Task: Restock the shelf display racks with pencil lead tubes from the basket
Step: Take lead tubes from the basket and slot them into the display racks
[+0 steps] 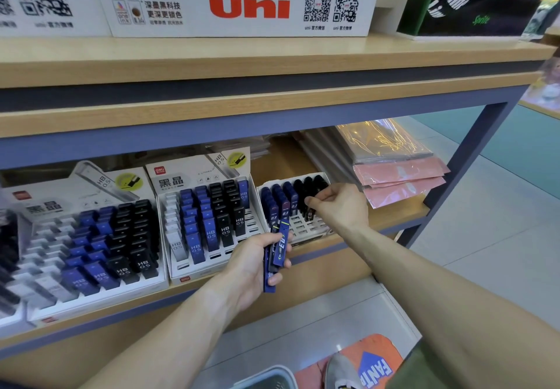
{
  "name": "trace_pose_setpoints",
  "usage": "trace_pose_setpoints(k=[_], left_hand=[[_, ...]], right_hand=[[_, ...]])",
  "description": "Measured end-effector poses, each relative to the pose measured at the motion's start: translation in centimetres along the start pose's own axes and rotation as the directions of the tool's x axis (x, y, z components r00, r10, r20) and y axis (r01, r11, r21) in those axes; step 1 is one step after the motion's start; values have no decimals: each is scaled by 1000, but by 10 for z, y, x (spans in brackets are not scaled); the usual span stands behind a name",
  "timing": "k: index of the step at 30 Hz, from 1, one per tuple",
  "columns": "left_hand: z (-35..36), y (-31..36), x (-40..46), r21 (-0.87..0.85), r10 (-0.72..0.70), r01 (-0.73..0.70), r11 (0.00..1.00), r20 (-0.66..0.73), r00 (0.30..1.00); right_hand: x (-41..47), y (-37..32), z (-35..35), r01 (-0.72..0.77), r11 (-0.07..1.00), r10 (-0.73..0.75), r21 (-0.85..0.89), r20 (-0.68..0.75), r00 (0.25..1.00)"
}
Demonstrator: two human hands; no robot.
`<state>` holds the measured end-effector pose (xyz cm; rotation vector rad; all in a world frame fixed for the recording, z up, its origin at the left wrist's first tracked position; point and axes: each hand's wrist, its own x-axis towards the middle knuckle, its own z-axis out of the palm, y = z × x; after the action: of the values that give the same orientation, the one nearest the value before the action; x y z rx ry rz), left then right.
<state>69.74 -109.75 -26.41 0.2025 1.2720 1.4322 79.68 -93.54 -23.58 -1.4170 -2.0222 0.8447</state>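
Your right hand (336, 205) pinches the top of a black lead tube (309, 211) standing in the small rack (306, 228) on the right of the lower shelf (391, 222). Your left hand (257, 262) grips a bundle of blue lead tubes (274, 255) just in front of that rack, below the shelf edge.

The risks, as a judgement: the black tube could miss its slot and tip against its neighbours, because your fingers cover the slot you are aiming at. The bundle in your left hand fans out loosely, so one tube could slide free and drop to the floor while you attend to the right side. The small rack holds tubes marked 0.3, while the two bigger racks show HB 0.5, so a tube could land in the wrong rack if you skip the label.

Counts: three racks on this shelf, a large one (88, 246) on the left, a middle one (209, 222), and the small one. Your left hand holds at least three tubes; the exact number is hidden. The small rack shows about six columns, three blue and three black, with its front rows empty. One basket (266, 378) corner shows at the bottom edge, beside your shoe (339, 370).
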Motion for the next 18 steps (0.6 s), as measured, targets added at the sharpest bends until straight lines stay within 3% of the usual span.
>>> trace_pose_setpoints(k=[8, 14, 18], left_hand=[[2, 1, 0, -10, -1, 1, 1000, -9, 1000], [2, 0, 0, -12, 0, 0, 1000, -8, 1000], [3, 0, 0, -8, 3, -3, 1000, -2, 1000]], right_hand=[[9, 6, -6, -245, 886, 216, 393, 117, 969], [9, 8, -6, -235, 902, 202, 363, 125, 971], [6, 6, -4, -150, 957, 122, 249, 127, 984]])
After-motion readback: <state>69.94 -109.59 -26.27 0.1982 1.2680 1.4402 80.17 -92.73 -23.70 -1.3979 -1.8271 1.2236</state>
